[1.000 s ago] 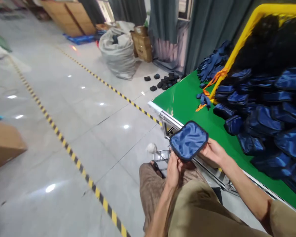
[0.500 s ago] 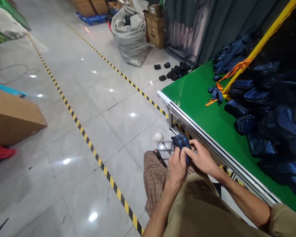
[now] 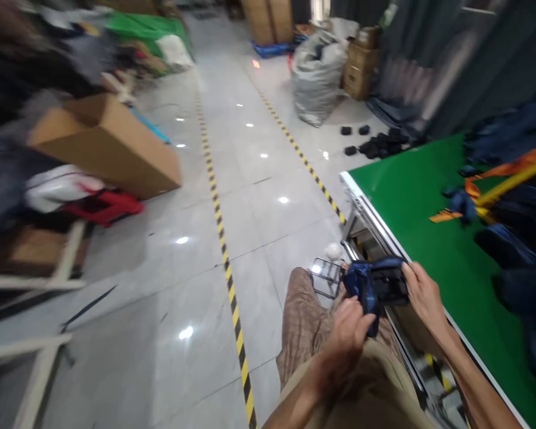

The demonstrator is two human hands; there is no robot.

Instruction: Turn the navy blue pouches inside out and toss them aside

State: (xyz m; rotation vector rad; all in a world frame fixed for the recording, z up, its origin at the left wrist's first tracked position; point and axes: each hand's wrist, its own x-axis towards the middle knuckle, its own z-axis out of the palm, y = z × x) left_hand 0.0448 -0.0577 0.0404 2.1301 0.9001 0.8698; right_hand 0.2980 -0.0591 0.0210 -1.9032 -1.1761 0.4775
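Above my lap I hold a small dark blue pouch [image 3: 361,280], its black inside showing on the right as it lies spread open. My left hand [image 3: 351,326] grips its near left side with closed fingers. On its right edge, the thumb and fingers of my right hand [image 3: 422,293] are pinched. Right beside me stands a green-topped table [image 3: 397,196] with a metal rim. Dark blue pouches [image 3: 522,250] lie heaped on it, partly blurred.
An orange strap [image 3: 486,185] is tied to a yellow bar on the table. Small black pouches [image 3: 382,144] lie on the floor near a large grey sack [image 3: 318,77]. A cardboard box [image 3: 129,149] stands left, beyond striped floor tape [image 3: 227,268].
My view has swung left. The pouch, closed up before between both hands, is now spread open; my right hand has moved out to its right edge.
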